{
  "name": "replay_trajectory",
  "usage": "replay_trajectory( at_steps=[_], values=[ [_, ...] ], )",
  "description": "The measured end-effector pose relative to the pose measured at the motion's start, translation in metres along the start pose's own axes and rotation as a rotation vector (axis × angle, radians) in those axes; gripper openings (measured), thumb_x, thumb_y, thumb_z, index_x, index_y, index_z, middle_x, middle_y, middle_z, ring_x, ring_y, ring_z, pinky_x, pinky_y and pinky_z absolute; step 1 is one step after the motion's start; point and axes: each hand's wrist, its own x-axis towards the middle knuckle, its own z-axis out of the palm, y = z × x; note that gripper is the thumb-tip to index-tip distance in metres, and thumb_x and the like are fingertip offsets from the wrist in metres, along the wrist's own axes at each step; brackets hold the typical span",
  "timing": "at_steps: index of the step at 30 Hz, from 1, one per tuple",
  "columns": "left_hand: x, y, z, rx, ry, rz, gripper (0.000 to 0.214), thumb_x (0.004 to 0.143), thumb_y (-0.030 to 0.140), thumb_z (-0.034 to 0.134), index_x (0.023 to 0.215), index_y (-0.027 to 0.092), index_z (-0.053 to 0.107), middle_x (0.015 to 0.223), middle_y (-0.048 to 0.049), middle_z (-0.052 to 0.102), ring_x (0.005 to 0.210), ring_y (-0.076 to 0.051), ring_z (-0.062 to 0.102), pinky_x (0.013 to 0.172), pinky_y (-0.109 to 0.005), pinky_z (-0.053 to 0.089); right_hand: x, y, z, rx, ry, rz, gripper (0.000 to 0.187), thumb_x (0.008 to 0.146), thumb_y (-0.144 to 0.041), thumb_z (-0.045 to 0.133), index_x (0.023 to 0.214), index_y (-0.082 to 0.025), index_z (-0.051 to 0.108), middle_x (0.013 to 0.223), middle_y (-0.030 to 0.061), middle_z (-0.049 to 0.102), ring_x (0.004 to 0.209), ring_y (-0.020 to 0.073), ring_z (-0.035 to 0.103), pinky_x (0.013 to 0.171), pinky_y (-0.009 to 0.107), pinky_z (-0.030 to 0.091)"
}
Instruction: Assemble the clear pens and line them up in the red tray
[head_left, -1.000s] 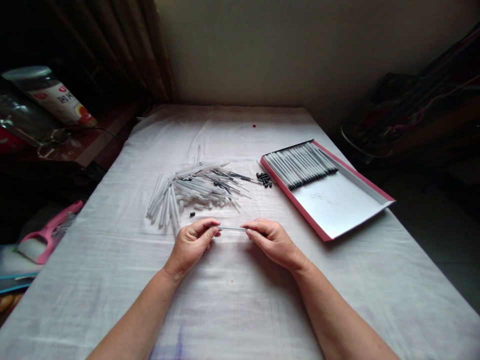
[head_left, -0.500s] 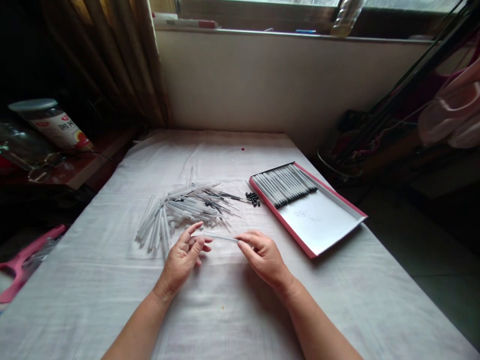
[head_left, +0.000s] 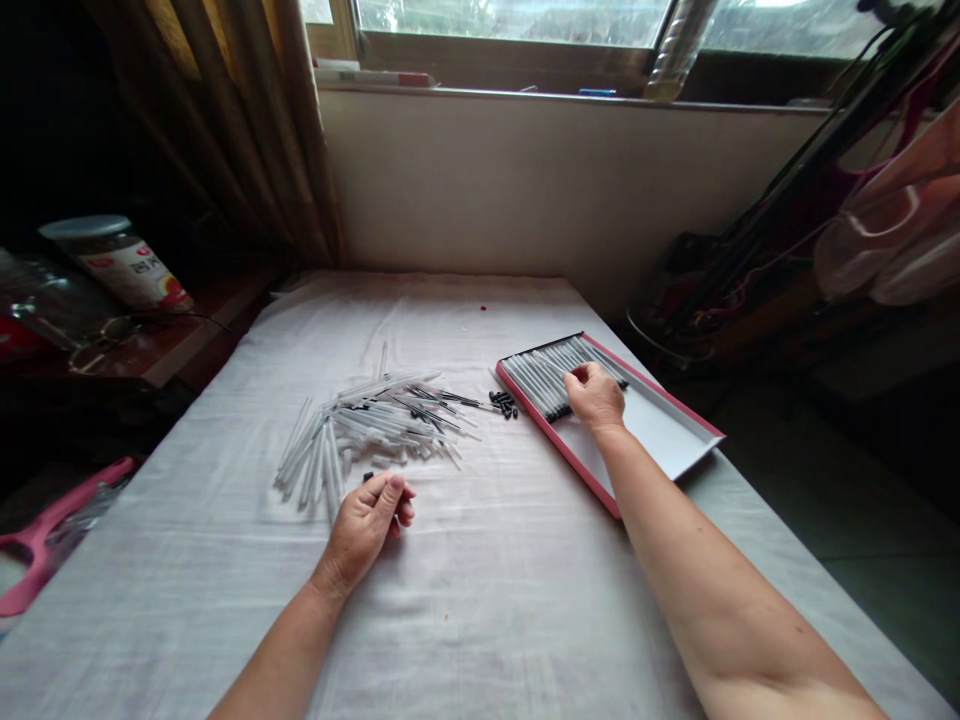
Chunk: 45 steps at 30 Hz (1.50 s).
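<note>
Over the shallow red-rimmed box (head_left: 559, 456) my right hand (head_left: 596, 395) reaches, its fingers pinched at the row of clear pens (head_left: 536, 376) with black ends. What lies between those fingertips is hidden. My left hand (head_left: 373, 515) rests low over the cloth, fingers curled together. Just above its knuckles shows a small black piece (head_left: 368, 477); whether the hand holds it I cannot tell. Beyond the left hand lies a loose pile of clear pen barrels (head_left: 322, 455), with thin black-filled refills (head_left: 435, 400) among them. Several small black caps (head_left: 503, 404) sit beside the box.
A white cloth (head_left: 450, 660) covers the table. At the left, a jar (head_left: 120, 262) stands on a side shelf, and a pink-handled object (head_left: 60, 515) lies by the table edge. A wall and window sill (head_left: 480, 92) rise behind; dark stand-like gear (head_left: 750, 230) is at the right.
My right hand has gone from beside the left, where it held a thin clear tube, to the pens in the box. My left fingers have curled in. The view has tilted up slightly.
</note>
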Motion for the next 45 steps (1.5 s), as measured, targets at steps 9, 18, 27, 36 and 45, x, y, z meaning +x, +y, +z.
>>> replay_trajectory(
  at_steps=[9, 18, 27, 36, 45],
  values=[
    [0.001, 0.002, 0.0, 0.006, -0.012, 0.024, 0.052, 0.07, 0.067, 0.065, 0.075, 0.016, 0.066, 0.058, -0.0011, 0.061, 0.047, -0.01, 0.053, 0.041, -0.018, 0.042, -0.004, -0.008, 0.011, -0.182, -0.116, -0.042, 0.026, 0.086, -0.033, 0.051, 0.098, -0.02, 0.07, 0.095, 0.0098, 0.073, 0.086, 0.024, 0.066, 0.072, 0.032, 0.045],
    [0.003, -0.002, 0.0, -0.018, -0.018, 0.029, 0.054, 0.069, 0.068, 0.064, 0.076, 0.015, 0.065, 0.059, -0.0009, 0.061, 0.049, -0.01, 0.055, 0.041, -0.017, 0.041, -0.011, -0.017, 0.002, -0.245, -0.104, -0.139, 0.028, 0.088, -0.028, 0.05, 0.101, -0.019, 0.073, 0.104, 0.0114, 0.071, 0.092, 0.0252, 0.064, 0.074, 0.033, 0.045],
    [0.003, -0.004, -0.002, -0.021, -0.027, 0.036, 0.055, 0.069, 0.069, 0.063, 0.078, 0.014, 0.064, 0.06, -0.0006, 0.06, 0.05, -0.01, 0.055, 0.04, -0.017, 0.041, -0.06, -0.084, 0.024, -0.134, -0.228, -0.565, 0.024, 0.089, -0.03, 0.051, 0.098, -0.025, 0.073, 0.101, 0.0053, 0.069, 0.093, 0.0201, 0.062, 0.074, 0.027, 0.044],
    [0.004, -0.006, 0.0, -0.035, -0.045, 0.041, 0.056, 0.07, 0.07, 0.061, 0.078, 0.014, 0.063, 0.06, -0.0005, 0.06, 0.05, -0.009, 0.055, 0.039, -0.016, 0.041, -0.084, -0.125, 0.068, -0.255, -0.384, -0.637, 0.028, 0.088, -0.037, 0.051, 0.103, -0.027, 0.073, 0.103, 0.0064, 0.069, 0.093, 0.0219, 0.062, 0.074, 0.028, 0.045],
    [0.004, -0.008, 0.0, -0.006, -0.062, 0.069, 0.053, 0.075, 0.066, 0.059, 0.079, 0.014, 0.063, 0.061, -0.0011, 0.061, 0.05, -0.01, 0.055, 0.039, -0.017, 0.041, -0.09, -0.118, 0.059, -0.06, -0.315, -0.503, 0.023, 0.086, -0.028, 0.051, 0.096, -0.021, 0.07, 0.099, 0.0079, 0.07, 0.085, 0.0206, 0.064, 0.073, 0.029, 0.045]
  ],
)
